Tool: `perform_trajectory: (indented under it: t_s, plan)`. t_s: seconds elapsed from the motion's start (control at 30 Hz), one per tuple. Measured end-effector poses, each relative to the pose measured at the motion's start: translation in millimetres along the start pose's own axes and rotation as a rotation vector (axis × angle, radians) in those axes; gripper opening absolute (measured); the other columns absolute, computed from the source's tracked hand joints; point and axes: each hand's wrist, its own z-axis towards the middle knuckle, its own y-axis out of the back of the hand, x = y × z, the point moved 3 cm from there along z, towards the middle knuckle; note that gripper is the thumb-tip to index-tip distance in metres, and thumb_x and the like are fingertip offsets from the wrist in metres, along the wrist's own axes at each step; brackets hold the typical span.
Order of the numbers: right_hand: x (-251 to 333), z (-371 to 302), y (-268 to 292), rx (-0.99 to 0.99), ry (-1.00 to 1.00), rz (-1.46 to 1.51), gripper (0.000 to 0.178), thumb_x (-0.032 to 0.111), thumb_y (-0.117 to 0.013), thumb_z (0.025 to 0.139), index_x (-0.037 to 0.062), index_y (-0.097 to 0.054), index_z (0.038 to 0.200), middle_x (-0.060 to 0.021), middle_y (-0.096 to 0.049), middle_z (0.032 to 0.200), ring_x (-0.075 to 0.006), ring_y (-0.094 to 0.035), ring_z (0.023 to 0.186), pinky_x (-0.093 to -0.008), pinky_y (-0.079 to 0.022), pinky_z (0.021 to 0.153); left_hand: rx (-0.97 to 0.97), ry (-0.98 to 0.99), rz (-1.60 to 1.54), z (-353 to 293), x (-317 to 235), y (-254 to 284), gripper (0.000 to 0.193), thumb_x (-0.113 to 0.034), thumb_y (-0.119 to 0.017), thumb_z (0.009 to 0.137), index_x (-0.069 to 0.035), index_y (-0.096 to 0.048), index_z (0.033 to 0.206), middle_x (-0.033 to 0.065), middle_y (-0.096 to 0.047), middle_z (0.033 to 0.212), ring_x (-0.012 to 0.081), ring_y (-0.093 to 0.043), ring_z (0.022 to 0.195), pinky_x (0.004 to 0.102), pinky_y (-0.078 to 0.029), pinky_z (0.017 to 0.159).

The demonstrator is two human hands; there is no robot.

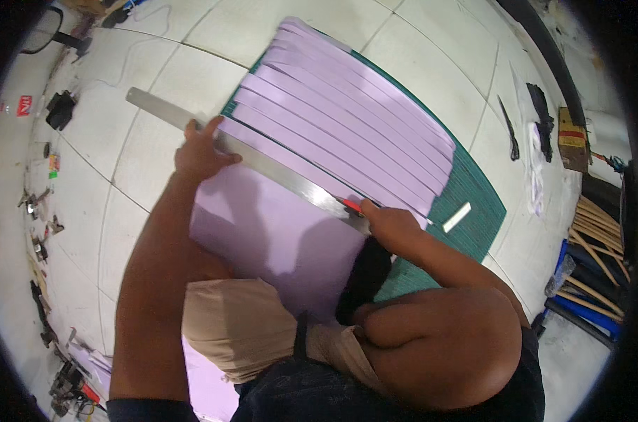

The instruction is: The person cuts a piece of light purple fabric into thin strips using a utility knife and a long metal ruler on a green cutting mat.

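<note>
A long metal ruler (284, 172) lies slantwise over a lilac sheet (284, 239) on the floor. My left hand (203, 152) presses on the ruler toward its far left end, fingers and thumb spread. Near the other end of the ruler, my right hand (395, 226) is closed around a red cutter knife (350, 205), held along the ruler's far edge; its blade tip is too small to make out. Beyond the ruler, several narrow lilac strips (347, 105) lie side by side on a green cutting mat (477, 200). A small white bar (457, 217) rests on the mat, right of my right hand.
Dark scissors (512, 137) lie on the white tiles at the right, near a brown box (572, 138) and a stack of wooden sticks (600, 225). Small tools and hardware (41, 246) line the left side. My bent knee (459, 344) is close below my right forearm.
</note>
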Motion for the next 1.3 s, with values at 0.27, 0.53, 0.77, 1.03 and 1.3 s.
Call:
perform_trajectory:
  t_s: [0.27,0.53,0.77,1.03,1.3]
  plan:
    - [-125,-117,-82,0.227,-0.247,-0.123,0.031,0.014,-0.05,0.096,0.0107,-0.04,0.126,-0.0212,-0.068,0.095,-0.041,-0.069,0.089,-0.0528,-0.055,0.071,-0.042,-0.014,-0.048,2,5,-4,0.096,-0.045,-0.087,0.067,-0.033,-0.038,0.148,0.0243,-0.027,0.153,0.0402,-0.054,0.127,0.0476,-0.047,0.103]
    - [-170,-140,-89,0.201,-0.231,-0.292,0.025,0.014,-0.049,0.096,0.0091,-0.044,0.12,-0.0195,-0.068,0.093,-0.0397,-0.069,0.086,-0.0519,-0.056,0.07,-0.063,-0.057,-0.097,0,5,1,0.095,-0.044,-0.088,0.066,-0.032,-0.04,0.147,0.0245,-0.03,0.152,0.0364,-0.056,0.126,0.0469,-0.048,0.103]
    - [-112,-112,12,-0.174,-0.194,0.014,0.028,0.021,-0.058,0.095,0.006,-0.046,0.116,-0.0243,-0.066,0.086,-0.0434,-0.067,0.081,-0.0532,-0.051,0.07,-0.085,-0.054,-0.051,0,-1,0,0.095,-0.046,-0.088,0.065,-0.029,-0.041,0.146,0.0279,-0.035,0.147,0.0429,-0.056,0.123,0.0481,-0.051,0.099]
    - [88,109,61,-0.312,0.205,0.198,0.028,0.024,-0.05,0.096,0.0009,-0.049,0.112,-0.0237,-0.068,0.089,-0.0414,-0.068,0.079,-0.0535,-0.053,0.072,-0.104,-0.033,-0.191,-3,10,-5,0.117,-0.042,-0.091,0.062,-0.017,-0.022,0.153,0.0286,-0.03,0.152,0.0407,-0.048,0.133,0.0482,-0.048,0.102]
    - [163,163,60,-0.402,0.296,0.174,0.022,0.017,-0.052,0.094,-0.0004,-0.048,0.108,-0.0224,-0.068,0.089,-0.0399,-0.07,0.079,-0.0517,-0.055,0.068,-0.071,0.005,-0.14,-3,4,4,0.123,-0.046,-0.091,0.06,-0.011,-0.019,0.153,0.0264,-0.03,0.153,0.037,-0.043,0.138,0.0469,-0.047,0.103]
